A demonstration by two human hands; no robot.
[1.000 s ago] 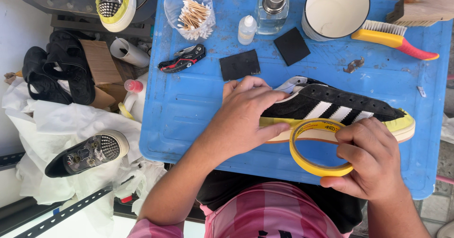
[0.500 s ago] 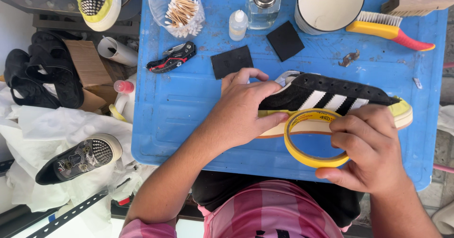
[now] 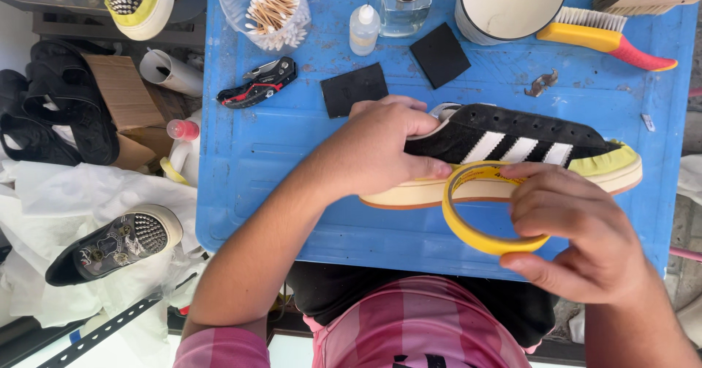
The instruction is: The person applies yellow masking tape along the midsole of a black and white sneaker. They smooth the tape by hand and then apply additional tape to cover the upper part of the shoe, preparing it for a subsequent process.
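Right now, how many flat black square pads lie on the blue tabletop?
2. One black pad lies just above the left hand; the other black pad sits tilted below the clear bottle. Others may be hidden.

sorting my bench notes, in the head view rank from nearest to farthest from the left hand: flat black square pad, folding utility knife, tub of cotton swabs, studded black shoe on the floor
From the left hand:
1. Flat black square pad, just above it.
2. Black-and-red folding utility knife, up and left.
3. Clear tub of cotton swabs, at the top edge.
4. Studded black shoe, on the floor, far left.

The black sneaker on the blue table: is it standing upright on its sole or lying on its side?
On its side. The black sneaker shows its striped flank upward, its sole edge facing the person, steadied by the left hand.
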